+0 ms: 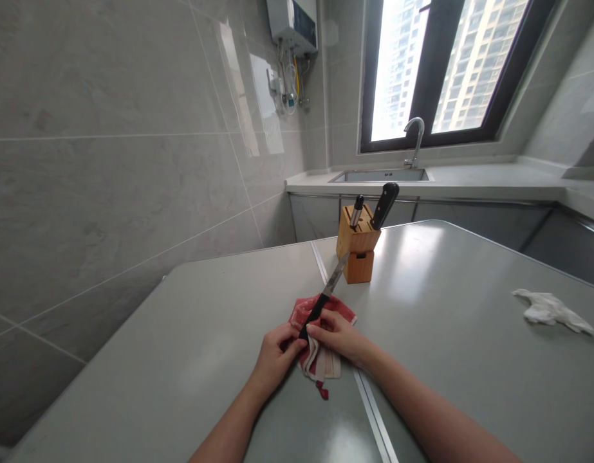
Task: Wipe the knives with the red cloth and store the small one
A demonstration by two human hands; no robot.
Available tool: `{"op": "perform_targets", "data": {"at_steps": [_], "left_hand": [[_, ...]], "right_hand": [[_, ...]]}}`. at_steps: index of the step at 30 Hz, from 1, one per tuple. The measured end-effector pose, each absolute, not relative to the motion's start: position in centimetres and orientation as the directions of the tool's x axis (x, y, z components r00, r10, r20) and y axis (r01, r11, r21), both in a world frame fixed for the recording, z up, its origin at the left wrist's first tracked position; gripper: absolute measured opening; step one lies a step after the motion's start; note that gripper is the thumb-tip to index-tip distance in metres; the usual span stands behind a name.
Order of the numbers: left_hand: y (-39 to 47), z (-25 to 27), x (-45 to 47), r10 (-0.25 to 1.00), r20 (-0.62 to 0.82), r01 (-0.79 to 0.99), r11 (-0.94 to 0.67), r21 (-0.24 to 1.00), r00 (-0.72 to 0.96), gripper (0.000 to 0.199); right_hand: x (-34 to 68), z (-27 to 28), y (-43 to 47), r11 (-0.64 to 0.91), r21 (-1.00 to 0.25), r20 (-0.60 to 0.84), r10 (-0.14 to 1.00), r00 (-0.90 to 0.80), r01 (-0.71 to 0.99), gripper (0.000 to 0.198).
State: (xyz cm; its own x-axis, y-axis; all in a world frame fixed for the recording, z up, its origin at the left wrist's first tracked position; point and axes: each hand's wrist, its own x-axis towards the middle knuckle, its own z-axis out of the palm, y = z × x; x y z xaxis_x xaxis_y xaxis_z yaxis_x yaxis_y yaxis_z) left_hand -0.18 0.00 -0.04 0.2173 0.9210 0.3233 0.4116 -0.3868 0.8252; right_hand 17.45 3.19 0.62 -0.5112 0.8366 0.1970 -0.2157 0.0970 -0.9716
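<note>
Head cam: knife (324,294) over red cloth (332,365).
L hand (274,357): fingers pinching handle butt. R hand (343,337): fingers pinching cloth vs handle. Blade pts twd knife block (359,267).

Clock hours are read from the middle of the view. Two hands: left hand (273,359) at 6, right hand (347,339) at 5. One bare kitchen knife (336,276), 5 o'clock. One red-and-white cloth (304,310), between 5 and 6. One wooden knife block (358,267), 3 o'clock, with two handles (386,204) standing in it. One crumpled white cloth or tissue (550,308), between 3 and 4. One sink (388,175) and one faucet (417,141), 2 o'clock. Two windowpanes (398,71), between 1 and 2. One water heater (297,27), 12 o'clock.
</note>
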Motion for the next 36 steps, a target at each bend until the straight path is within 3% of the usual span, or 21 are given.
{"op": "perform_targets", "data": {"at_steps": [9,36], "left_hand": [[0.19,-0.47,-0.30,0.938,0.286,0.354,-0.340,0.871,0.196,0.020],[0.26,-0.72,-0.44,0.978,0.186,0.301,-0.207,0.931,0.097,0.036]], "right_hand": [[17.49,0.06,3.47,0.218,-0.971,0.238,0.815,-0.529,-0.102,0.028],[17.59,0.29,3.41,0.309,-0.951,0.245,0.790,-0.562,0.020,0.024]]}}
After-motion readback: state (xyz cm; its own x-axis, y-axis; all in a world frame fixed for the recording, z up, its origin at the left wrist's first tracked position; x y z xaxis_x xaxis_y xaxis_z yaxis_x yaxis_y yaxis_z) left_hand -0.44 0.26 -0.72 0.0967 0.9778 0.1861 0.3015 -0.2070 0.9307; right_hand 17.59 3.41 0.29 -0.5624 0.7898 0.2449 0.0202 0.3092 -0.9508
